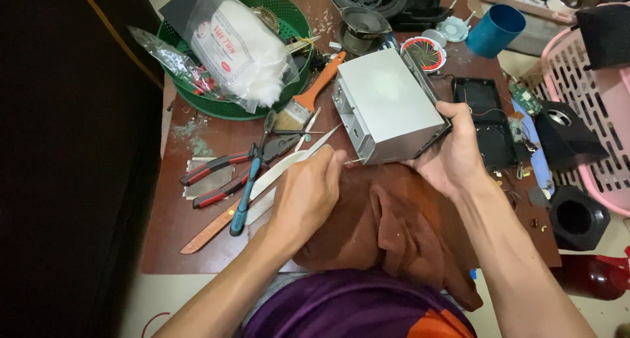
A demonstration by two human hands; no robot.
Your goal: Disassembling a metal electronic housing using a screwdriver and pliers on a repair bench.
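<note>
My right hand (453, 151) grips the right side of a grey metal box casing (387, 105), holding it tilted above a brown cloth (394, 223). My left hand (308, 193) is closed around a thin tool whose small tip (354, 161) touches the lower front corner of the casing. The rest of that tool is hidden inside my fingers.
Red-handled pliers (216, 174), a blue-handled screwdriver (246, 193), tweezers (295, 161), a knife (210, 230) and an orange-handled brush (308, 98) lie left. A green basket (203, 102) holds a cotton bag (239, 46). A blue cup (495, 29), black speaker parts (485, 118) and a pink basket (600, 102) sit right.
</note>
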